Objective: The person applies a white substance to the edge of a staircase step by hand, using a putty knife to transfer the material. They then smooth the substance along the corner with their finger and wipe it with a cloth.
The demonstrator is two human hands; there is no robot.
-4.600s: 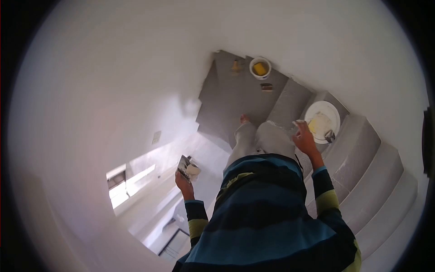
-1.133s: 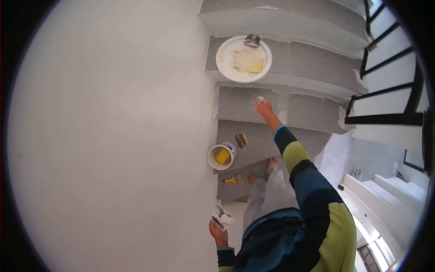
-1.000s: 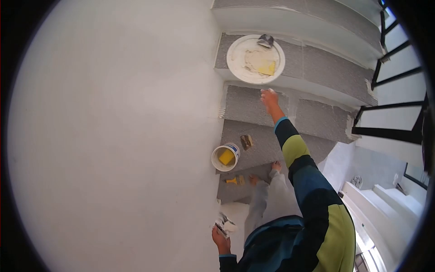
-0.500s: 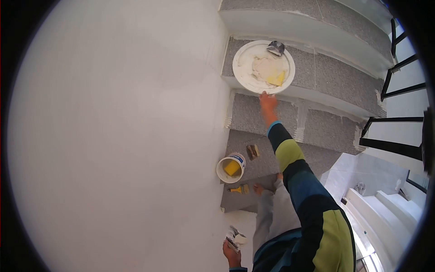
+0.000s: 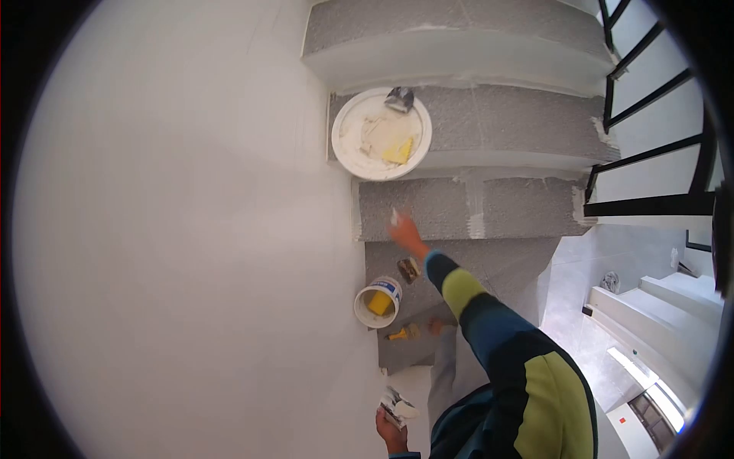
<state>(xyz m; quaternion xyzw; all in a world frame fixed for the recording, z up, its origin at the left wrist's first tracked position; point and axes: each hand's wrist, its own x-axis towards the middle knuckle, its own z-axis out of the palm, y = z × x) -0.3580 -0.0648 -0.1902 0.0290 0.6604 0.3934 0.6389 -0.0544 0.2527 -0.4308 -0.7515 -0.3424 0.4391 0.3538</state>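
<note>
Low in the view, my left hand (image 5: 391, 434) grips a putty knife (image 5: 394, 408) loaded with white paste. My right arm reaches forward over a grey stair tread, and my right hand (image 5: 407, 233) is smeared by motion, with white at its fingertips. Above it, on the higher tread, lies a round white lid (image 5: 353, 157) spread with cream paste. A yellow scraper (image 5: 398, 151) and a dark-and-metal putty knife (image 5: 399, 99) rest on that lid. Below my right hand, a broad-bladed tool (image 5: 409, 269) lies on a lower tread.
A white bucket (image 5: 358, 306) with a yellow sponge (image 5: 379, 303) inside stands against the white wall (image 5: 191, 229). Beside it lies a yellow-handled brush (image 5: 402, 333), close to my bare foot (image 5: 436, 327). Black railing (image 5: 650, 206) borders the stairs on the right.
My right hand has drawn back from the lid's rim and is now lower, over the tread. The whole view has shifted, while my left hand keeps its putty knife.
</note>
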